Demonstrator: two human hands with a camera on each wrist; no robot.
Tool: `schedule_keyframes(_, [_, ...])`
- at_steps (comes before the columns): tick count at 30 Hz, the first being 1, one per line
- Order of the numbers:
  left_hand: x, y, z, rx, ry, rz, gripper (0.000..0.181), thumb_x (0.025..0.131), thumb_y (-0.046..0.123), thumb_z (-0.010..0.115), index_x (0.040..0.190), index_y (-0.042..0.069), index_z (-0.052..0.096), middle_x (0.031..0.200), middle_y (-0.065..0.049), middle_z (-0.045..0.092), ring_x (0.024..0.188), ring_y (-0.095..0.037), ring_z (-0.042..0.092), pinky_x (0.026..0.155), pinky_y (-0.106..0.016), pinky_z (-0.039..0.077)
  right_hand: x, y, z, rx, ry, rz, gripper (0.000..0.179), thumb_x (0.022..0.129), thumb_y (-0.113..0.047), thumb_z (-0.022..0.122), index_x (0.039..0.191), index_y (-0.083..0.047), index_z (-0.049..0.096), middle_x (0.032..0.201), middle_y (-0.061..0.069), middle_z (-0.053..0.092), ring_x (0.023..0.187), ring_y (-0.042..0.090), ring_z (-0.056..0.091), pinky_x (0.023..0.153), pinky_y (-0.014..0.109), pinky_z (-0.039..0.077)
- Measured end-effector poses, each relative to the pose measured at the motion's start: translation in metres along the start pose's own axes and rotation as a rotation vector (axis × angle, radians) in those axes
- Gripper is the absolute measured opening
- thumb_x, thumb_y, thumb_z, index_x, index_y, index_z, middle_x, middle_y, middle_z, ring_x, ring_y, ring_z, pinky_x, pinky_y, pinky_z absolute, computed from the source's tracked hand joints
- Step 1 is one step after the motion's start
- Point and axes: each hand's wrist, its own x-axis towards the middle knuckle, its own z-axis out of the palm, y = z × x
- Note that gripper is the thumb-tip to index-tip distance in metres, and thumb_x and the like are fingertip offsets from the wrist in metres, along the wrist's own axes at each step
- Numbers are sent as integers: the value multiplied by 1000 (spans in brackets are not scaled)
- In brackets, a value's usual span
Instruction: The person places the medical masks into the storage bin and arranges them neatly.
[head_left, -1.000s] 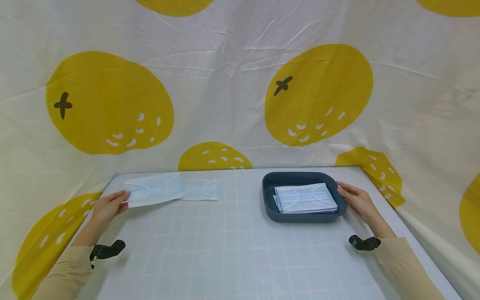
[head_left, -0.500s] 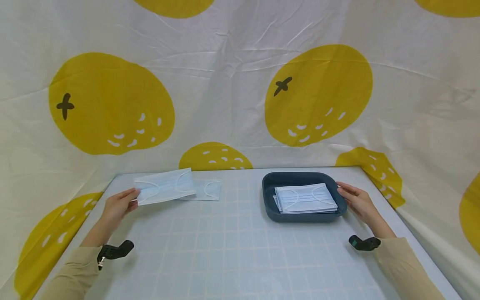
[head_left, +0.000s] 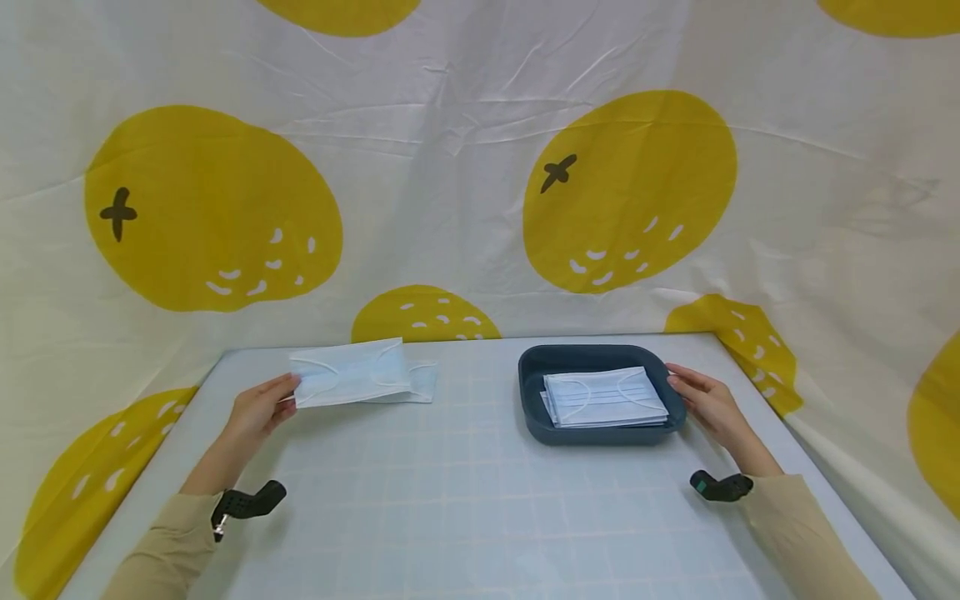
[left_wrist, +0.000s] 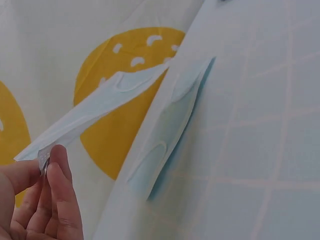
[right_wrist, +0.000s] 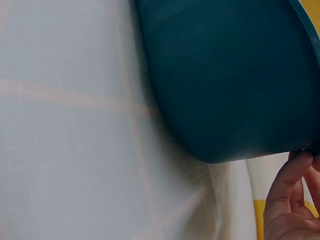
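My left hand pinches the near-left end of a pale blue disposable face mask, held up off the table and slightly tilted. In the left wrist view the raised mask appears edge-on, thumb and fingertips together at its end. A second face mask lies flat behind it, partly covered in the head view. On the right, a dark blue tray holds a small pile of face masks. My right hand grips the tray's right rim; the right wrist view shows fingertips against its edge.
A pale table with a faint grid pattern lies under everything. Behind it and along both sides hangs a white cloth printed with yellow fruit shapes. Black wrist cameras sit on both forearms.
My left hand has moved to the right with the raised mask, which now covers more of the flat mask. My right hand and the tray stay put, apart from a slight camera shift.
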Motion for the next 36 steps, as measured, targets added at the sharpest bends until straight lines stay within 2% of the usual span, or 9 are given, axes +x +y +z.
schedule_keyframes(12, [-5,-3,26,2,-39,-39,72,95,35,58,151,3,26,81,16,58,72,-2,56,69,-12,52,-1,0,0,17,-15,5,66,97,-44,50,151,-11,29,157,19,25,111,4,44,78,3,46])
schedule_keyframes(19, [-7,-3,40,-31,-64,-33,69,96,33,57,150,3,27,80,16,59,71,-1,55,68,-11,51,-3,-2,1,21,-12,2,65,98,-43,50,150,-9,30,157,19,25,110,3,44,79,3,46])
schedule_keyframes(21, [-7,-5,44,-36,-71,-38,69,96,32,57,150,3,27,80,16,59,71,-2,55,68,-11,51,-3,-2,1,11,-12,1,66,98,-43,50,150,-10,30,157,18,26,114,5,44,81,5,47])
schedule_keyframes(23, [-8,-7,49,-37,-71,-45,68,96,32,57,150,2,28,80,15,59,70,-2,55,67,-11,51,-3,-2,1,-3,-11,0,66,98,-44,49,151,-10,29,157,18,26,121,13,44,91,11,48])
schedule_keyframes(28, [-10,-15,59,-25,-65,-53,67,96,34,57,149,2,31,81,14,58,71,-3,54,68,-10,51,-2,-2,2,-21,-5,3,67,97,-47,48,151,-11,29,157,16,26,135,26,36,102,21,44])
schedule_keyframes(32, [-11,-16,68,-33,-74,-53,67,96,33,58,149,2,31,82,14,58,71,-3,53,68,-10,50,-3,-2,2,-16,-8,2,67,97,-46,49,151,-11,29,157,17,26,131,23,39,98,17,46])
schedule_keyframes(36, [-10,-14,79,-41,-86,-52,66,96,33,58,149,3,32,85,13,58,73,-3,53,69,-9,50,-3,-2,2,0,-7,3,66,98,-44,49,151,-10,29,157,18,26,122,13,43,89,9,48])
